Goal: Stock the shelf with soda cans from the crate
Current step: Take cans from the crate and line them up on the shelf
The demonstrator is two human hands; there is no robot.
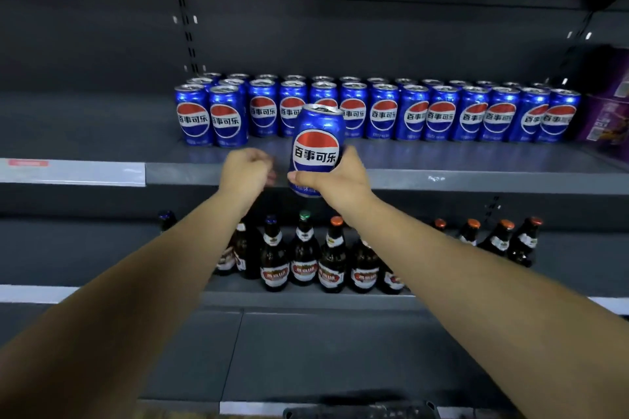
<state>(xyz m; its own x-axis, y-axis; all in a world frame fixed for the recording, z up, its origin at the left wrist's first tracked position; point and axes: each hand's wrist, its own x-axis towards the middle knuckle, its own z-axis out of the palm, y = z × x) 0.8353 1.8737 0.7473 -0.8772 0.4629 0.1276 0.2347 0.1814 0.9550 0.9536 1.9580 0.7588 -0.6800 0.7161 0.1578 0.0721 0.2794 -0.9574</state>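
The right grip clasps one can at the shelf front edge. The left grip, beside it, is curled, holding nothing.

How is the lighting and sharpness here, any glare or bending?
Head view: dim, nearly black at the top; bright glints on the shelved cans; the held can in the right hand reads sharp; the left hand is smeared; the upright leans with wide-angle warp, and the purple boxes blur.
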